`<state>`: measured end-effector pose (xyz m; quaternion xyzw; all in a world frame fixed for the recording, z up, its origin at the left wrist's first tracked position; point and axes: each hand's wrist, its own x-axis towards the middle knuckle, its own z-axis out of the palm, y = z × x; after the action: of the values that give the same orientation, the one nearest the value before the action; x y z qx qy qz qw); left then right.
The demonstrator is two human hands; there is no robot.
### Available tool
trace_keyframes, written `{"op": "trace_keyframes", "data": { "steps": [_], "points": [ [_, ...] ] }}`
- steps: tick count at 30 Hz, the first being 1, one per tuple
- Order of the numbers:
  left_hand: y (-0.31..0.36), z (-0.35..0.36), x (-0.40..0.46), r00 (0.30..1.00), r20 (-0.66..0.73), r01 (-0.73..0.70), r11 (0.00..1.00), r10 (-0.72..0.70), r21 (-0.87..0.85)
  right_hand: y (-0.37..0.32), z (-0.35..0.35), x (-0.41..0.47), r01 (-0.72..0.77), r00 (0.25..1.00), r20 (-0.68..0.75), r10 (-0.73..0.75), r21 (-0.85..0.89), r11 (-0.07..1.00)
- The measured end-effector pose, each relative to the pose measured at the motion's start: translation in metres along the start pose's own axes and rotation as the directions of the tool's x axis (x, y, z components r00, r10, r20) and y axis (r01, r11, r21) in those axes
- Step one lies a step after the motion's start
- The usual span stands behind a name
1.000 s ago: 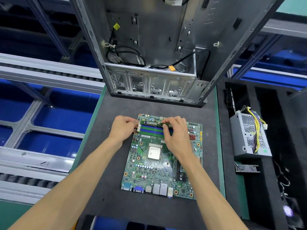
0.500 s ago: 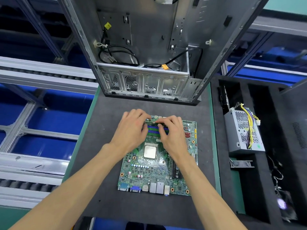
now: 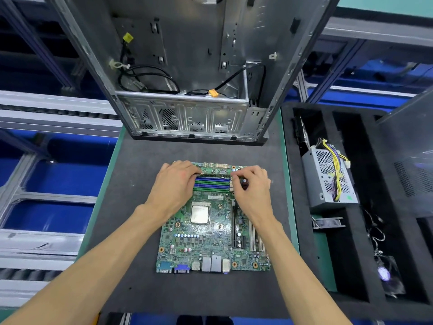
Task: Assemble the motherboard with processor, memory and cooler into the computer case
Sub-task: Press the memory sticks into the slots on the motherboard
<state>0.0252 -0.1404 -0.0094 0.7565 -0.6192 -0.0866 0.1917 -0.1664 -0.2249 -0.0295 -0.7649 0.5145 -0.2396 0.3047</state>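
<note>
The board (image 3: 212,221) lies flat on the dark mat (image 3: 140,254) in front of you, its port row at 6 o'clock and the memory slots (image 3: 212,184) at 12 o'clock. The processor (image 3: 199,214) sits in its socket at the board's centre, bare on top. A memory stick (image 3: 214,171) lies along the farthest slot, just beyond the blue and green ones.

Your left hand (image 3: 174,184) is at the stick's 9 o'clock end, fingers curled down with the tips on that end; whether they pinch it or only press, you cannot tell from here. Your right hand (image 3: 251,186) is at the 3 o'clock end, fingers bent with the tips on the stick's end and the board edge beside a small red part; again the grasp itself is hidden.

The case (image 3: 187,73) stands open at 12 o'clock, just past the mat's far edge, well apart from the board, with black cables (image 3: 145,78) loose inside. At 3 o'clock a black foam tray (image 3: 351,266) holds a power supply (image 3: 328,181) with yellow wires, and a fan (image 3: 386,275) lies nearer you in the same tray.
</note>
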Motion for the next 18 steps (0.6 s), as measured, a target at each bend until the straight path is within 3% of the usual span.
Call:
{"op": "trace_keyframes", "data": {
  "steps": [18],
  "points": [
    [0.0031, 0.002, 0.0041, 1.0, 0.011, -0.002, 0.993, 0.001, 0.117, -0.0014, -0.0079, 0.0076, -0.101, 0.994, 0.054, 0.097, 0.079, 0.992]
  ]
}}
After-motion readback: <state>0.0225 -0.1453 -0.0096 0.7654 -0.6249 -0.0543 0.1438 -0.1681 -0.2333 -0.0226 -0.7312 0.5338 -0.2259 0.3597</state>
